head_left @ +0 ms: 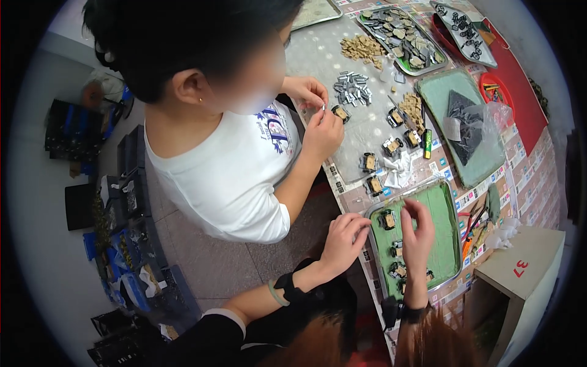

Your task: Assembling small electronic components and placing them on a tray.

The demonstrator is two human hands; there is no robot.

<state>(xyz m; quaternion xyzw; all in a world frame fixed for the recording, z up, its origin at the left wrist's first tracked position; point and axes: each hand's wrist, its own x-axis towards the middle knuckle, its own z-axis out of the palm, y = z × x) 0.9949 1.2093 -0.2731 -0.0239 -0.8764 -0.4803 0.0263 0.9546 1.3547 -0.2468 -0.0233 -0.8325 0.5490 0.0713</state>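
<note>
My left hand point(343, 244) is at the left rim of a green-lined metal tray point(443, 235), its thumb and fingers drawn together; anything between them is too small to make out. Over the middle of the same tray hovers my right hand point(418, 235), thumb and forefinger apart, with nothing visible between them. Several small toy-car-like assemblies point(386, 219), each with a tan block and black wheel-like parts, line the tray's left side. My right hand and wrist partly cover some of them. More such assemblies point(369, 162) stand on the table beyond the tray.
At left sits a co-worker, whose hands point(323, 125) pinch a small silvery piece. Loose silver pieces point(352, 88) and tan blocks point(363, 49) lie in piles. A second green tray point(477, 174) bears a black bag. Pliers point(471, 223) and a wooden box point(520, 263) are at right.
</note>
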